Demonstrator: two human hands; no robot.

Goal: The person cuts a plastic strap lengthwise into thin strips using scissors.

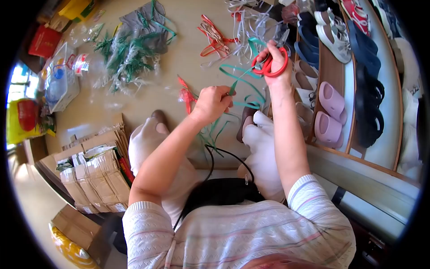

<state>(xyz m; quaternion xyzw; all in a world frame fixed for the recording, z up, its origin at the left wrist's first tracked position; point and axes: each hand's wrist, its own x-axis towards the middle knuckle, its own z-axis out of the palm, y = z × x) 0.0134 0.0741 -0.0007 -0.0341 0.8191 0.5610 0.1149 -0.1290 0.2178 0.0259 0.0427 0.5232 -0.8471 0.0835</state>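
My left hand (214,102) is closed in a pinch on a green ribbon (233,87), whose loose lengths trail down between my knees and curl across toward the right. Higher up on the right, my right hand (274,65) grips a pair of scissors with red handles (280,69); the blades point up and away and are partly lost among pale strips. Green ribbon also loops close to the scissors. Below the left hand, a red ribbon bundle (185,95) lies on the floor. Whether the blades touch any ribbon I cannot tell.
Green and white shredded strands (130,58) lie on the floor ahead, beside a red-and-white ribbon bundle (214,38). A shoe rack (333,67) holding slippers and sneakers stands on the right. Flattened cardboard (96,179) is stacked on the left, near a clear crate (67,92).
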